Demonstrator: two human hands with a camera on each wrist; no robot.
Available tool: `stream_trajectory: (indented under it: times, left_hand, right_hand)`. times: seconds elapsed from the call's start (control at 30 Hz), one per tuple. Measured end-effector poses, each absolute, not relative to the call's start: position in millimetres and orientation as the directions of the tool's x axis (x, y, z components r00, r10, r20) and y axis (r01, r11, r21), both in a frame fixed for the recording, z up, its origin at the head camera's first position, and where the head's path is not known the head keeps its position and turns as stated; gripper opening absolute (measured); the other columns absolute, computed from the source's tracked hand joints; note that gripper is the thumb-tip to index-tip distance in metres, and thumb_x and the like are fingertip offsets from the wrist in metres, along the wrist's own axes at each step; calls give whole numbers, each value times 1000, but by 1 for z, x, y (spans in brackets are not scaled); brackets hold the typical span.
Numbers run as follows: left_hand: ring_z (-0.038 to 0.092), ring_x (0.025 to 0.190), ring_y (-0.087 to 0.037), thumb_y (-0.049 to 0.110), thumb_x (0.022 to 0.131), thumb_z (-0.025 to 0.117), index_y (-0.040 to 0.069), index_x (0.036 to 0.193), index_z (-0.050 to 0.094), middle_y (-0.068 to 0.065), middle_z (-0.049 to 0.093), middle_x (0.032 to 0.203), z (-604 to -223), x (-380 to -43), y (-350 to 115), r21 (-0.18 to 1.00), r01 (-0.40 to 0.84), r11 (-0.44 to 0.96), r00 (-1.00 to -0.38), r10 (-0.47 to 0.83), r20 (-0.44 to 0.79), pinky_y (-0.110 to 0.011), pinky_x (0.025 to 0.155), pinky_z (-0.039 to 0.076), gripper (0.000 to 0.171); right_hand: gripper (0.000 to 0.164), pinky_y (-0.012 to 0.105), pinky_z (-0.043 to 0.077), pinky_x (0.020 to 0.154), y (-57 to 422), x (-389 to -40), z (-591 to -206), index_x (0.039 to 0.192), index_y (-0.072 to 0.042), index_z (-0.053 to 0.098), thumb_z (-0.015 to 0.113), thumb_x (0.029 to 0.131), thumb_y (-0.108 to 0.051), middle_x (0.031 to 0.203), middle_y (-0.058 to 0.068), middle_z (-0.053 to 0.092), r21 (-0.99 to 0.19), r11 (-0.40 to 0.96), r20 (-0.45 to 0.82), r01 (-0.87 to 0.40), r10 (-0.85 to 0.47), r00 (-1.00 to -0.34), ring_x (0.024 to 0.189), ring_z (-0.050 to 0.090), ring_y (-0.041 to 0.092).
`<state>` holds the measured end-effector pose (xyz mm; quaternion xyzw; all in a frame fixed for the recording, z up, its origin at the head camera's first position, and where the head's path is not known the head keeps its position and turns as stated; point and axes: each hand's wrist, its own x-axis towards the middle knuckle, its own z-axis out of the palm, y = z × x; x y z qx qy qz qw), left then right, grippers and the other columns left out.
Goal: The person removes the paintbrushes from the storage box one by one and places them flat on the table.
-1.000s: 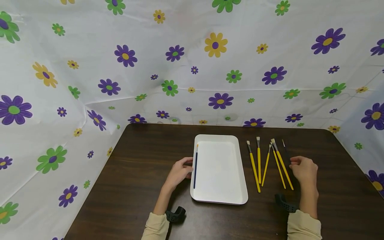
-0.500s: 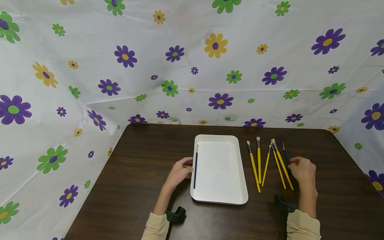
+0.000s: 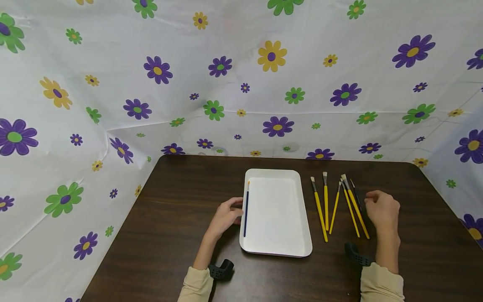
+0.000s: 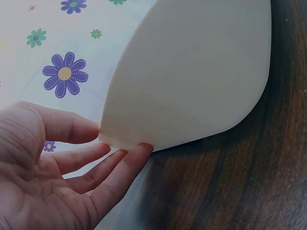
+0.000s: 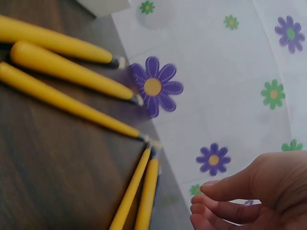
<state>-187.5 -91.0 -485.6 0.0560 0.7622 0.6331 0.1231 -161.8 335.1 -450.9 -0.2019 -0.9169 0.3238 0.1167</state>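
A white rectangular tray (image 3: 277,209) lies on the dark wooden table, with one thin blue-handled paintbrush (image 3: 247,209) inside along its left wall. My left hand (image 3: 225,217) holds the tray's left side; in the left wrist view, thumb and fingertips meet the tray's edge. To the right of the tray lie several yellow-handled paintbrushes (image 3: 319,209), bristles pointing away. A thin dark paintbrush (image 3: 355,193) rests close beside the rightmost yellow one. Just right of it is my right hand (image 3: 383,209), its fingers loosely bent with nothing between them.
A flower-patterned white sheet (image 3: 234,88) hangs behind the table and down its left and right sides. Bare dark tabletop (image 3: 177,201) shows left of the tray. Each wrist wears a black strap mount (image 3: 222,269).
The dark paintbrush, earlier in my right fingers, now lies farther left against the yellow brush. My right hand has let it go and moved slightly right. The left hand stays put.
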Motion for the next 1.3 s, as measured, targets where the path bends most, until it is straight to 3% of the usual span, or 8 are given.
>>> stream_trajectory:
  times: [0.1, 0.23, 0.53, 0.7, 1.13, 1.3]
  left_hand:
    - [70, 102, -34, 1, 94, 59, -7, 139, 59, -26, 62, 132, -485, -187, -91, 979, -73, 190, -963, 241, -119, -41, 77, 63, 45]
    - [69, 103, -35, 1, 94, 59, -7, 139, 58, -26, 61, 132, -484, -187, -92, 980, -77, 184, -963, 240, -121, -42, 77, 63, 46]
    - [69, 103, -38, 1, 95, 58, -10, 140, 56, -28, 60, 132, -482, -184, -92, 983, -69, 172, -964, 243, -110, -45, 77, 63, 46]
    - [69, 104, -38, 1, 95, 58, -10, 140, 56, -28, 60, 132, -483, -184, -93, 983, -69, 171, -964, 243, -110, -44, 76, 63, 46]
    - [70, 102, -34, 1, 94, 59, -8, 139, 58, -25, 61, 131, -484, -186, -92, 980, -77, 184, -964, 238, -121, -40, 76, 63, 46]
    - [69, 102, -34, 1, 94, 59, -8, 139, 58, -25, 61, 131, -483, -186, -92, 979, -74, 191, -963, 241, -119, -41, 76, 63, 46]
  right_hand:
    - [27, 40, 43, 64, 328, -162, -443, 116, 17, 63, 53, 102, -3, 107, 37, 64, -648, 711, 106, 272, 438, -893, 89, 56, 44]
    - [29, 35, 44, 62, 311, -165, -431, 119, 16, 64, 53, 104, -7, 108, 36, 64, -656, 722, 145, 219, 405, -903, 87, 59, 42]
    - [27, 53, 52, 72, 268, -167, -409, 118, 16, 65, 55, 104, -5, 105, 34, 65, -626, 778, 246, 49, 256, -935, 89, 60, 44]
    - [27, 57, 55, 77, 248, -165, -401, 120, 16, 63, 57, 104, -5, 106, 32, 63, -621, 784, 242, -7, 183, -953, 92, 60, 43]
    - [25, 44, 59, 68, 192, -174, -403, 115, 13, 68, 67, 98, -5, 91, 21, 66, -553, 819, 245, -154, -16, -969, 75, 59, 29]
    - [29, 45, 59, 71, 172, -176, -411, 117, 13, 68, 71, 96, -7, 91, 20, 67, -548, 821, 218, -158, -42, -975, 78, 61, 30]
